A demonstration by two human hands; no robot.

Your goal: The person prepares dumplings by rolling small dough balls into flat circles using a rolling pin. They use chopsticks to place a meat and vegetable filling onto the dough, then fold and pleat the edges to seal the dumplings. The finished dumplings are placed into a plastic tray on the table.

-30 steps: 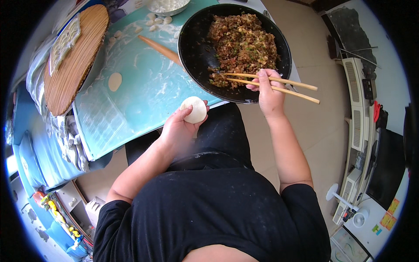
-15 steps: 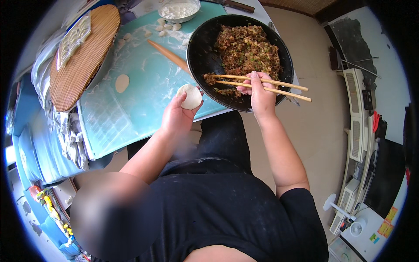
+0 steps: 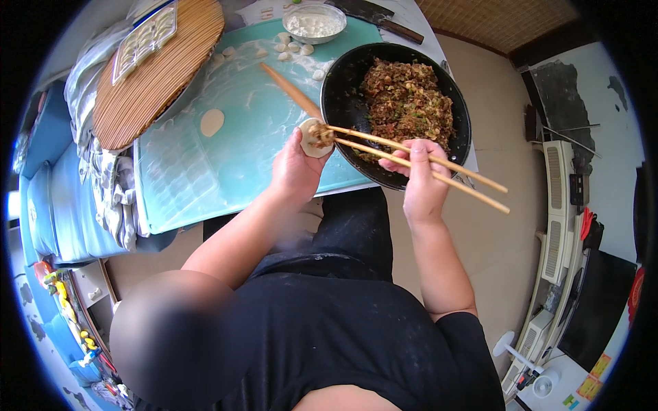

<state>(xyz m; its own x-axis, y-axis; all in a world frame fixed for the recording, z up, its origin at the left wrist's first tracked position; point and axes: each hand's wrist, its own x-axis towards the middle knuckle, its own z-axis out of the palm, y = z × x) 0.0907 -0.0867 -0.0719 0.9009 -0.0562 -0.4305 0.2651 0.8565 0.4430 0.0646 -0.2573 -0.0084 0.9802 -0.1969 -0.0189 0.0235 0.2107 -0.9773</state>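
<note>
Pinching the chopsticks (image 3: 373, 140), the right hand (image 3: 423, 183) is held over the wok (image 3: 347, 113)'s near side. Just left, a wrapper (image 3: 315, 151) is pinched between thumb and fingers of the left hand (image 3: 299, 172), the tips placed at its filling (image 3: 320, 134). Farther left, a second wrapper (image 3: 212, 123) is laid on the mat (image 3: 250, 147). Beyond, a rolling pin (image 3: 291, 90), then a flour bowl (image 3: 317, 39), are seen, with a cleaver (image 3: 365, 11) set far right.

landmark: dk tv (image 3: 598, 309). red cord (image 3: 587, 222) just above tv; long pale slatted unit (image 3: 556, 185) above-l. of it. dk wall patch (image 3: 563, 109) well above tv. wht fan-like stand (image 3: 545, 383) nr tv, below-l. orange-yellow stickers (image 3: 593, 381) just below tv. far l. of tv, bit higher: blue sofa (image 3: 68, 198), grey-wht cloth (image 3: 115, 202). far l., lvl w/ tv: sm. yellow items (image 3: 63, 299).
</note>
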